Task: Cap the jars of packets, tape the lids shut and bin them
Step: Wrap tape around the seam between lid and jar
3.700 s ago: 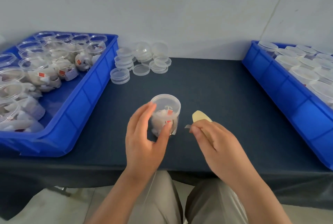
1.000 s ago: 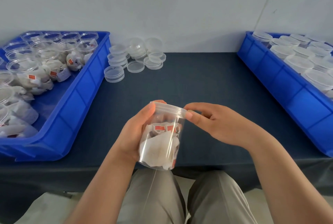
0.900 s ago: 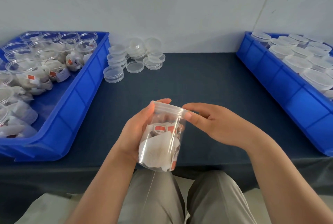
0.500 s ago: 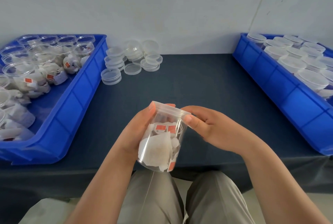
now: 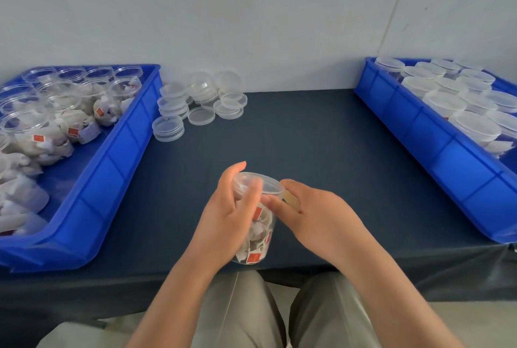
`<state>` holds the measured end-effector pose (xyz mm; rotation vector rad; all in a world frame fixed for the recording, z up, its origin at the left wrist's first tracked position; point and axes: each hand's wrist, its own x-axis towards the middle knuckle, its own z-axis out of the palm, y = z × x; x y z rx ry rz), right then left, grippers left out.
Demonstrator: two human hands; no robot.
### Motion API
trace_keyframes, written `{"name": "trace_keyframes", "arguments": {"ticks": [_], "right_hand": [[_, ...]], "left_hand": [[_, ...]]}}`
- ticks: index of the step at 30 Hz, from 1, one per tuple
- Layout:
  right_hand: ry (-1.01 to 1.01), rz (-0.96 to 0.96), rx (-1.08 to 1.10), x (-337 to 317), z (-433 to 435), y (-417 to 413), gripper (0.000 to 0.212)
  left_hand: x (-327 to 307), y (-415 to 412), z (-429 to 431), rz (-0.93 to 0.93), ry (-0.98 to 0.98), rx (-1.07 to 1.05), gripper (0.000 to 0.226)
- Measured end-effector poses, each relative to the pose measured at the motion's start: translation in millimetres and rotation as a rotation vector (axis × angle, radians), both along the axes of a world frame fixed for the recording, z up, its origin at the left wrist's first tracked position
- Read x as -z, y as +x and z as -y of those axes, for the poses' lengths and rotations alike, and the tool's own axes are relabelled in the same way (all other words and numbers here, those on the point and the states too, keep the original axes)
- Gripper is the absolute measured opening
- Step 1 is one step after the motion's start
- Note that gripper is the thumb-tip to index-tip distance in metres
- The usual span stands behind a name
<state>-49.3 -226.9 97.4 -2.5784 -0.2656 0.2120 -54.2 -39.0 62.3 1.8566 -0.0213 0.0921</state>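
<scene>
The dark blue cloth-covered table point(image 5: 307, 135) is carrying a big blue plastic bin on the left point(image 5: 120, 151) full of open jars of packets, and a matching blue plastic bin on the right point(image 5: 419, 135) holding capped jars. Loose clear round plastic lids point(image 5: 195, 104) are lying stacked near the back wall.

The clear plastic jar of white packets with red tags point(image 5: 258, 224) is being held tilted above the table's near edge, over the lap. If the hold loosens, it is likely dropping to the floor. The thin tape point(image 5: 291, 199), which I judge is going on crooked if the jar is turning, could be missing the lid's point(image 5: 258, 184) rim.

The left hand point(image 5: 226, 224) is wrapping the jar's side, fingers curled round it. The right hand point(image 5: 310, 216) is pressing its fingertips point(image 5: 270, 202) against the jar just below the lid, a pale strip showing beside them
</scene>
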Motion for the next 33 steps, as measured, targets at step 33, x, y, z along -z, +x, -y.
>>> {"name": "trace_keyframes", "arguments": {"ticks": [33], "right_hand": [[0.114,-0.078,-0.095,22,61,45,0.056]], "left_hand": [[27,43,-38,-0.135,-0.220,0.104,0.081]]}}
